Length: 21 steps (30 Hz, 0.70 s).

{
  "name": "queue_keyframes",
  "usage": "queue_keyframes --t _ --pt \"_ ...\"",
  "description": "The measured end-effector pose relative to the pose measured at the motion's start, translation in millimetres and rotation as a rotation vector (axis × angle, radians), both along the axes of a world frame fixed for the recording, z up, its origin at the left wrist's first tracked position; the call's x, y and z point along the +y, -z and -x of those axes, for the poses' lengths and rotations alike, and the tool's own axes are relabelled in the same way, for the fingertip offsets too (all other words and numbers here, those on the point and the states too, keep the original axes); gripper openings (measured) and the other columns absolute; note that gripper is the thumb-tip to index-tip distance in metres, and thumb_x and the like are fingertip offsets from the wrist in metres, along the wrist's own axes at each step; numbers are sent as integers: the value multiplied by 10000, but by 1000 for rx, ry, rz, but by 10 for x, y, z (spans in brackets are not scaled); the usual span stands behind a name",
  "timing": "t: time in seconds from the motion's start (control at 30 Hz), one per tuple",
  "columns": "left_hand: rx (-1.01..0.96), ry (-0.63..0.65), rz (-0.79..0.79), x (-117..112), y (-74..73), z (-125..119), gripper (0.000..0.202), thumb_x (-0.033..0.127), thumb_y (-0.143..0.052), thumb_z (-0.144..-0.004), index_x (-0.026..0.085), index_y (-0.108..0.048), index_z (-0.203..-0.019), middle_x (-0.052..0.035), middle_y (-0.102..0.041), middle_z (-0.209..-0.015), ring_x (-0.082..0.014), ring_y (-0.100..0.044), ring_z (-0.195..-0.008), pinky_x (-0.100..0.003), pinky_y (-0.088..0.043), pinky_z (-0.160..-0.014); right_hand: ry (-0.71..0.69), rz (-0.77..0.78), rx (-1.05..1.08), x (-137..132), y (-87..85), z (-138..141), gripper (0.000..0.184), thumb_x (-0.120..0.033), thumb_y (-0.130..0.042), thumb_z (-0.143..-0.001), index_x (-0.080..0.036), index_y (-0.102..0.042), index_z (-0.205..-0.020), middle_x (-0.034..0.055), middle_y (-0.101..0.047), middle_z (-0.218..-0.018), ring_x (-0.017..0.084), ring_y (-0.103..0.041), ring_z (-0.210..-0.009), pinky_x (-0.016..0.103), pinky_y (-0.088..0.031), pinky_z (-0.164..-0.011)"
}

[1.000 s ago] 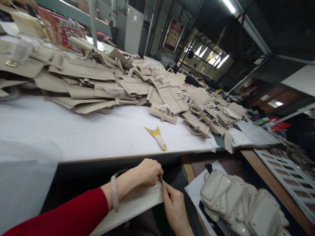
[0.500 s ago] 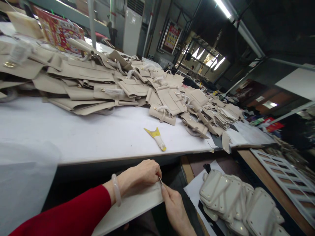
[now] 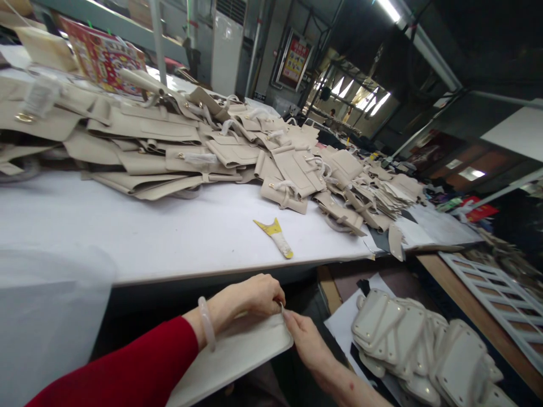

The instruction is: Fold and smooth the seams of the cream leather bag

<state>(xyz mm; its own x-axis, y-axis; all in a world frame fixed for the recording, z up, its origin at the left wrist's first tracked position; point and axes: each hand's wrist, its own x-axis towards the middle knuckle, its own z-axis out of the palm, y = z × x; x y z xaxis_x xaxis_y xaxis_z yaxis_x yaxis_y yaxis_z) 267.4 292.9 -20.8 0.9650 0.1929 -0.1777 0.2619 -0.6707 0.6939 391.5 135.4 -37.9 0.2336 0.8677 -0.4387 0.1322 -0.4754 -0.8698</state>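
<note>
A cream leather panel [image 3: 237, 353] lies across my lap below the table edge. My left hand [image 3: 250, 297], with a pale bangle on the wrist and a red sleeve behind it, is closed in a pinch at the panel's upper right corner. My right hand [image 3: 307, 339] meets it there, fingers pinched on the same corner. A small thin metal piece shows between the two sets of fingertips; I cannot make out what it is.
A white table [image 3: 127, 232] carries a long heap of beige leather bag parts [image 3: 237, 147] and a yellow-and-white scraper [image 3: 275, 236]. To the lower right sits a stack of cream panels [image 3: 419, 345] on white paper. A white lattice rack [image 3: 500, 305] lies at the right.
The view has shifted slightly. The panel on my lap has tipped so more of its rounded corner shows, and my right hand has moved a little right and lower while still pinching.
</note>
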Motion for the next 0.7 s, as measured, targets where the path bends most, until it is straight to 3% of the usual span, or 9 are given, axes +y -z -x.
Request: queue_keyframes --t 0.1,0.2,0.3,0.37,0.43,0.5,0.57,0.7 --pt "18 -2 43 95 -76 189 412 266 -603 -700 254 -715 -1097 -30 -751 -1007 -223 -691 -854 -271 -514 -717 -70 -9 -100 35 -38 14 572 -628 -492 -884 -135 -726 -1054 42 -674 -798 205 -555 -771 283 -413 -699" --pt "54 -92 62 103 -180 517 524 327 -660 -668 227 -666 -1182 -53 -719 -1118 -253 -670 -958 -310 -521 -804 -169 -38 -188 35 10 -20 562 -589 -407 -942 -184 -646 -1251 79 -713 -1045 259 -618 -970 362 -458 -885" --pt "117 -281 36 -29 -247 896 599 327 -650 -684 214 -608 -1271 -68 -656 -1255 -280 -606 -1125 -376 -472 -964 -183 -54 -207 0 129 -100 576 -559 -409 -955 -199 -517 -1392 100 -557 -1387 267 -487 -1289 437 -314 -1123" --pt "121 -405 9 -174 -251 1108 561 291 -614 -704 238 -607 -1262 -39 -653 -1256 -266 -594 -1146 -377 -453 -987 -188 -43 -199 -2 173 -140 597 -542 -428 -954 -190 -450 -1437 94 -426 -1499 252 -367 -1394 461 -196 -1189" --pt "90 -507 -1 -325 -234 1246 482 271 -591 -722 276 -626 -1203 1 -667 -1208 -239 -615 -1097 -358 -462 -954 -212 -76 -245 43 137 -139 575 -500 -441 -963 -206 -414 -1456 80 -368 -1536 237 -325 -1418 468 -180 -1201" --pt "56 -588 -15 -449 -218 1303 411 273 -580 -745 300 -630 -1151 29 -672 -1167 -217 -630 -1043 -348 -462 -920 -276 -201 -395 144 18 -96 497 -428 -459 -974 -231 -451 -1431 76 -419 -1505 227 -363 -1389 454 -247 -1183" --pt "34 -640 -34 -525 -211 1293 363 287 -575 -763 303 -628 -1122 40 -672 -1135 -206 -636 -996 -340 -464 -883 -449 -396 -619 287 -142 -33 389 -336 -459 -987 -222 -541 -1349 97 -539 -1386 232 -466 -1284 431 -365 -1107" --pt "51 -664 -47 -549 -193 1191 345 314 -595 -745 272 -639 -1085 23 -678 -1080 -218 -639 -969 -341 -478 -837 -1072 -695 -1054 577 -390 36 262 -140 -448 -961 -117 -629 -1150 130 -662 -1054 239 -577 -921 385 -488 -792"
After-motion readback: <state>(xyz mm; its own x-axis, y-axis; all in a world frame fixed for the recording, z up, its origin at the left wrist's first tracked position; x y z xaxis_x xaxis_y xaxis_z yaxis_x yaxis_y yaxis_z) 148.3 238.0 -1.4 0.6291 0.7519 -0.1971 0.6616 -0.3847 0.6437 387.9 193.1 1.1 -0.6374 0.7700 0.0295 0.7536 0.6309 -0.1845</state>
